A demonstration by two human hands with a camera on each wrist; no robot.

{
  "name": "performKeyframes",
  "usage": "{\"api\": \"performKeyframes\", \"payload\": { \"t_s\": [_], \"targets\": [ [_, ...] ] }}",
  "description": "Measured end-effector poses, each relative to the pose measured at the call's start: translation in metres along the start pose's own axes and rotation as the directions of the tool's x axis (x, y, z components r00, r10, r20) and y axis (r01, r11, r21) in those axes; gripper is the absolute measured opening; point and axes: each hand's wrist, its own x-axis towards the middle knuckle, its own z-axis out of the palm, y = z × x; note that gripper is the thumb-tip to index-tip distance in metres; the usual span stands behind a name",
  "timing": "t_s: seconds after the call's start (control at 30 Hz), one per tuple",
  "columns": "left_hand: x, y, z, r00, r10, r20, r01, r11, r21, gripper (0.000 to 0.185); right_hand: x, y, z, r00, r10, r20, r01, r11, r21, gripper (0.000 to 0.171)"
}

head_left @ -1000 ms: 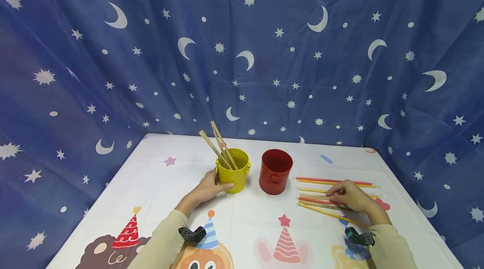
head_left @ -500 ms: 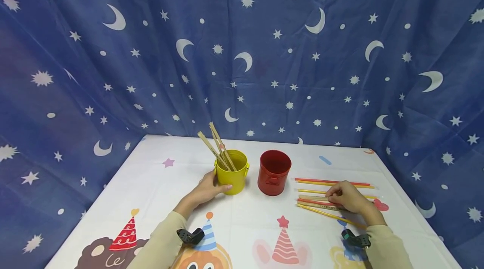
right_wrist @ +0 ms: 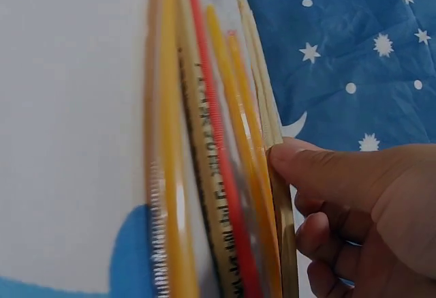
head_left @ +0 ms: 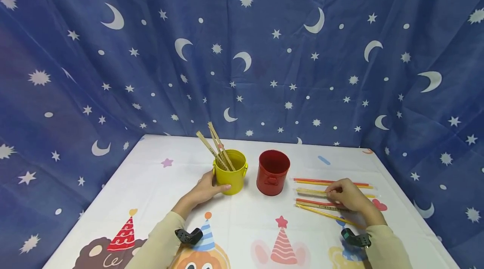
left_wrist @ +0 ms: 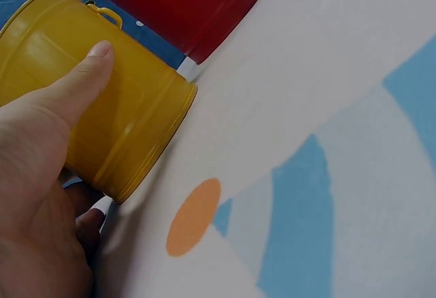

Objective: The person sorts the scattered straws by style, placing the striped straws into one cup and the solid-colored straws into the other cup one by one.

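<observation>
I view two buckets and a row of slim sticks on a cloth-covered white surface, its far edge meeting a blue curtain. The left hand holds the yellow bucket low on its wall, thumb along the near side and fingers curled beneath the curve; wooden sticks lean out over its left rim. The red bucket stands upright just beside it, a narrow gap between. At the right, the right hand pinches wrapped chopsticks between thumb and fingers, near one end; I cannot tell whether they are lifted. Beyond them lie a red and a yellow straw; nearer, red straw, printed chopsticks and yellow straw lie close together. Broad cloth extends from the yellow bucket to the left edge; a slimmer strip separates the red bucket from the straws.
</observation>
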Motion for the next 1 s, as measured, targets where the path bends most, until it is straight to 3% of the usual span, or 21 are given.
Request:
{"api": "performKeyframes", "payload": {
  "t_s": [0.27, 0.67, 1.0],
  "targets": [
    [-0.001, 0.001, 0.001, 1.000, 0.001, 0.010, -0.001, 1.000, -0.005, 0.100, -0.004, -0.008, -0.008, 0.997, 0.028, -0.065, -0.025, 0.999, 0.042, 0.014],
    [0.001, 0.000, -0.001, 1.000, 0.011, 0.011, -0.011, 1.000, -0.013, 0.098, 0.001, -0.025, -0.009, 0.976, -0.052, -0.211, 0.070, 0.994, 0.078, 0.011],
    [0.000, 0.001, -0.001, 1.000, 0.015, 0.016, -0.015, 1.000, -0.021, 0.099, -0.005, -0.040, -0.013, 0.938, -0.128, -0.321, 0.191, 0.966, 0.173, 0.016]
  ]
}}
